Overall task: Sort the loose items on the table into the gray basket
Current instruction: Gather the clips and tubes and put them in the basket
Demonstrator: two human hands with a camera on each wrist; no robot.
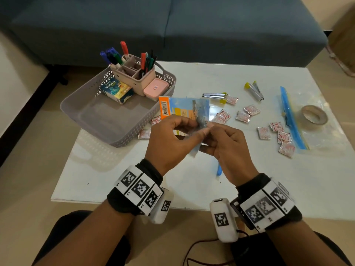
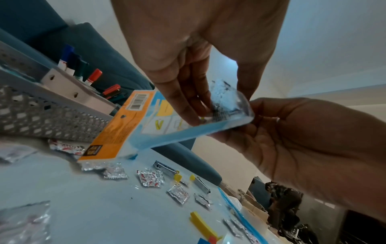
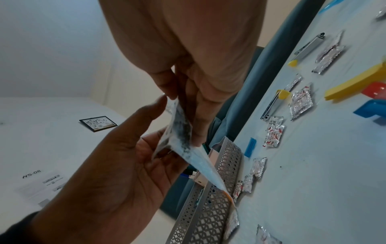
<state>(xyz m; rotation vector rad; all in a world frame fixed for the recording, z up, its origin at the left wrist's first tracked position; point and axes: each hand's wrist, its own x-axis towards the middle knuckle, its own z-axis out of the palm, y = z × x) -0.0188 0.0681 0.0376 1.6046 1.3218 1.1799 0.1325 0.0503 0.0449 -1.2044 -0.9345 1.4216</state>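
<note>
Both hands hold a flat blue and orange packet up over the table, just right of the gray basket. My left hand pinches the packet's near blue end between thumb and fingers. My right hand pinches the same end from the right side. In the left wrist view the packet slopes down toward the basket wall. The right wrist view has the packet's crumpled end between the fingers. Several red and silver sachets lie loose on the white table.
The basket holds a pen holder with markers, a pink box and a small carton. Two metal clips with yellow tips, a clear zip bag and a tape roll lie on the right. A blue sofa stands behind.
</note>
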